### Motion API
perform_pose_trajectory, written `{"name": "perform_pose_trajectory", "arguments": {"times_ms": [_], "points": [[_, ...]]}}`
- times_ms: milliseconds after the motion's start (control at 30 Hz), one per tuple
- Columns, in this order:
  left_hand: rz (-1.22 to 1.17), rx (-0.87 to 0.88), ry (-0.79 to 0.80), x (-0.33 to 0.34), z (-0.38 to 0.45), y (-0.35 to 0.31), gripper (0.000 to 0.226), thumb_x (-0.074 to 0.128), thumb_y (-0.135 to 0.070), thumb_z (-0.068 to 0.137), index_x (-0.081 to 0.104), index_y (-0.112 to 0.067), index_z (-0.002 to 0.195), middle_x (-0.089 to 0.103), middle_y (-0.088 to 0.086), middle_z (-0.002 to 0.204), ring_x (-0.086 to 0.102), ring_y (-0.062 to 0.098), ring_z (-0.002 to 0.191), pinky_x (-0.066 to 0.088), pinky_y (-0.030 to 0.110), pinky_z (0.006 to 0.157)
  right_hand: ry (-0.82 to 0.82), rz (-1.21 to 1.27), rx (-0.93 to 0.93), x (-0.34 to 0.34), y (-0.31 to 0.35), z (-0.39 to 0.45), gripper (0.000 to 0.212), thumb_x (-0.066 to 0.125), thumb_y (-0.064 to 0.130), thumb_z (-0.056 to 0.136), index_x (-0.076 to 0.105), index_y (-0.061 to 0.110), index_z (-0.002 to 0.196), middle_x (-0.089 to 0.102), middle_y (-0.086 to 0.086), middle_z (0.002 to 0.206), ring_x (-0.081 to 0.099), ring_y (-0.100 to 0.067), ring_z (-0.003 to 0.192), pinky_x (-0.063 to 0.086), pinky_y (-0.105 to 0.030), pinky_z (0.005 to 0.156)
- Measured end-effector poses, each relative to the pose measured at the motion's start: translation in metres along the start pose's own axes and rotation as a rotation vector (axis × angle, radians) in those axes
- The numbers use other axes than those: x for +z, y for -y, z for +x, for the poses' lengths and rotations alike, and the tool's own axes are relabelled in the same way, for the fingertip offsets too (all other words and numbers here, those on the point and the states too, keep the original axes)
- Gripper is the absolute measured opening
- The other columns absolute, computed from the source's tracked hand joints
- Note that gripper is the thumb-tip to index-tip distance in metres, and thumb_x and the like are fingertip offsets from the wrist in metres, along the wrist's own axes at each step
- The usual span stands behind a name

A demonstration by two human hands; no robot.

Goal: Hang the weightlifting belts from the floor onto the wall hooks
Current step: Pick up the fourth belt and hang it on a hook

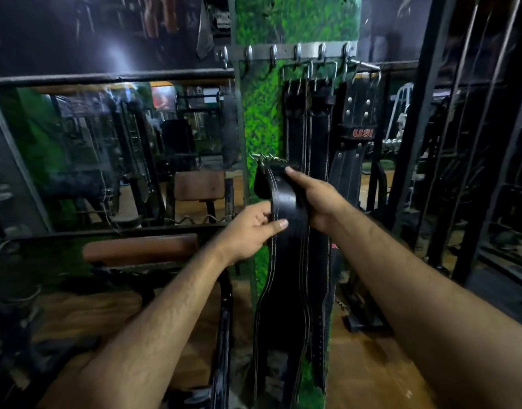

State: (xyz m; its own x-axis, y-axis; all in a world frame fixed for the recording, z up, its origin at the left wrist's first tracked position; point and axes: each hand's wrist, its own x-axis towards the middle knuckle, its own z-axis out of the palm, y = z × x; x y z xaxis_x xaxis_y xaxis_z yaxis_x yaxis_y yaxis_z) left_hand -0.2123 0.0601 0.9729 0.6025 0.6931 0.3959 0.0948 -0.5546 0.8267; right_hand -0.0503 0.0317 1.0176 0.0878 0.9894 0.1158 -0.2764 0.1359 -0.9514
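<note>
Forearms: both of yours reach in from the bottom edge and converge on the green pillar (295,22), so the belt sits in front of you, below the rack.
Left hand: your left hand (248,231) closes around the held belt (286,202) from its left edge, thumb laid across the front face, which steadies the strap lower down.
Right hand: your right hand (316,199) wraps the belt from the right, a fingertip lying on the top near the buckle (264,159); this higher grip looks meant to steer the buckle end.
Held belt: black leather with pale stitching, upright, its long tail hanging down in front of the pillar towards the floor (372,364); the buckle end is uppermost, probably because that is the part that goes over a hook.
Hook rail: the metal hook rail (286,53) is fixed across the pillar, well above the buckle.
Free hooks: the left-hand hooks (248,57) look bare, so I judge one of those the likely target.
Hung belts: the hung belts (310,119) and the belt marked USI (357,125) occupy the right-hand hooks.
</note>
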Motion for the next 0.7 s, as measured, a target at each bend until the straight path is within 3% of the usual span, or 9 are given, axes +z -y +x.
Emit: {"name": "perform_pose_trajectory", "arguments": {"times_ms": [100, 167, 200, 300, 400, 467, 533, 600, 700], "points": [[0.097, -0.073, -0.003, 0.009, 0.005, 0.009, 0.017, 0.061, -0.021, 0.101, 0.065, -0.010, 0.113, 0.072, 0.006, 0.104, 0.070, 0.022, 0.097, 0.056, 0.043, 0.087, -0.052, -0.067, -0.105, -0.009, 0.007, 0.009, 0.028, 0.064, 0.013, 0.097, 0.065, -0.003, 0.120, 0.073, -0.011, 0.085, 0.070, -0.017, 0.058, 0.056, -0.026, 0.048], [0.128, -0.108, -0.145, 0.013, 0.011, 0.009, 0.032, 0.059, -0.040, 0.099, 0.053, -0.011, 0.087, 0.048, 0.010, 0.074, 0.047, 0.023, 0.066, 0.040, 0.047, 0.062, -0.021, -0.060, -0.209, -0.014, 0.007, 0.016, 0.023, 0.059, 0.009, 0.099, 0.063, 0.001, 0.120, 0.073, -0.011, 0.093, 0.071, -0.020, 0.073, 0.061, -0.031, 0.061], [0.125, -0.102, -0.222, 0.015, 0.016, 0.008, 0.040, 0.057, -0.049, 0.097, 0.049, -0.012, 0.083, 0.040, 0.007, 0.071, 0.038, 0.022, 0.062, 0.034, 0.044, 0.059, 0.010, -0.058, -0.258, -0.014, 0.007, 0.018, 0.018, 0.057, 0.008, 0.100, 0.064, 0.006, 0.116, 0.074, -0.012, 0.097, 0.072, -0.021, 0.081, 0.062, -0.034, 0.071], [0.046, -0.060, -0.360, 0.023, 0.030, -0.014, 0.076, 0.056, -0.076, 0.084, 0.052, -0.001, 0.087, 0.049, 0.004, 0.080, 0.045, 0.022, 0.070, 0.043, 0.045, 0.064, 0.086, -0.094, -0.384, -0.010, 0.017, 0.025, 0.015, 0.055, 0.009, 0.101, 0.065, 0.011, 0.112, 0.073, -0.017, 0.108, 0.071, -0.025, 0.096, 0.059, -0.040, 0.090], [-0.113, -0.011, -0.449, 0.018, 0.044, -0.038, 0.060, 0.062, -0.064, 0.087, 0.059, -0.004, 0.090, 0.058, 0.011, 0.089, 0.053, 0.025, 0.081, 0.047, 0.044, 0.077, 0.069, -0.202, -0.511, -0.007, 0.037, 0.029, 0.005, 0.058, 0.006, 0.100, 0.062, 0.008, 0.102, 0.070, -0.006, 0.089, 0.067, -0.013, 0.079, 0.057, -0.025, 0.074], [-0.161, -0.013, -0.468, 0.006, 0.050, -0.047, 0.073, 0.062, -0.069, 0.082, 0.061, 0.002, 0.098, 0.064, 0.015, 0.096, 0.058, 0.027, 0.088, 0.051, 0.052, 0.084, 0.059, -0.248, -0.588, -0.003, 0.051, 0.033, 0.005, 0.059, 0.001, 0.098, 0.059, 0.007, 0.097, 0.066, -0.003, 0.081, 0.063, -0.007, 0.069, 0.053, -0.019, 0.065], [-0.152, 0.029, -0.489, -0.003, 0.060, -0.058, 0.066, 0.060, -0.063, 0.088, 0.064, 0.002, 0.101, 0.070, 0.023, 0.099, 0.062, 0.026, 0.091, 0.054, 0.049, 0.088, 0.052, -0.278, -0.654, 0.003, 0.067, 0.037, 0.011, 0.061, 0.000, 0.096, 0.059, 0.009, 0.091, 0.065, -0.002, 0.077, 0.061, -0.005, 0.065, 0.051, -0.018, 0.062], [-0.152, 0.093, -0.506, -0.010, 0.071, -0.076, 0.055, 0.058, -0.055, 0.094, 0.062, 0.000, 0.090, 0.067, 0.019, 0.089, 0.060, 0.023, 0.087, 0.052, 0.041, 0.082, 0.035, -0.308, -0.745, 0.010, 0.085, 0.041, 0.015, 0.065, 0.001, 0.093, 0.059, 0.012, 0.086, 0.065, -0.001, 0.076, 0.062, -0.004, 0.066, 0.051, -0.018, 0.063], [-0.183, 0.209, -0.540, -0.020, 0.089, -0.097, 0.067, 0.061, -0.062, 0.082, 0.061, 0.005, 0.089, 0.058, 0.010, 0.087, 0.053, 0.023, 0.082, 0.043, 0.039, 0.075, -0.017, -0.279, -0.894, 0.024, 0.111, 0.051, 0.013, 0.067, 0.007, 0.084, 0.059, 0.017, 0.083, 0.066, -0.005, 0.078, 0.062, -0.008, 0.071, 0.052, -0.023, 0.069]]}}
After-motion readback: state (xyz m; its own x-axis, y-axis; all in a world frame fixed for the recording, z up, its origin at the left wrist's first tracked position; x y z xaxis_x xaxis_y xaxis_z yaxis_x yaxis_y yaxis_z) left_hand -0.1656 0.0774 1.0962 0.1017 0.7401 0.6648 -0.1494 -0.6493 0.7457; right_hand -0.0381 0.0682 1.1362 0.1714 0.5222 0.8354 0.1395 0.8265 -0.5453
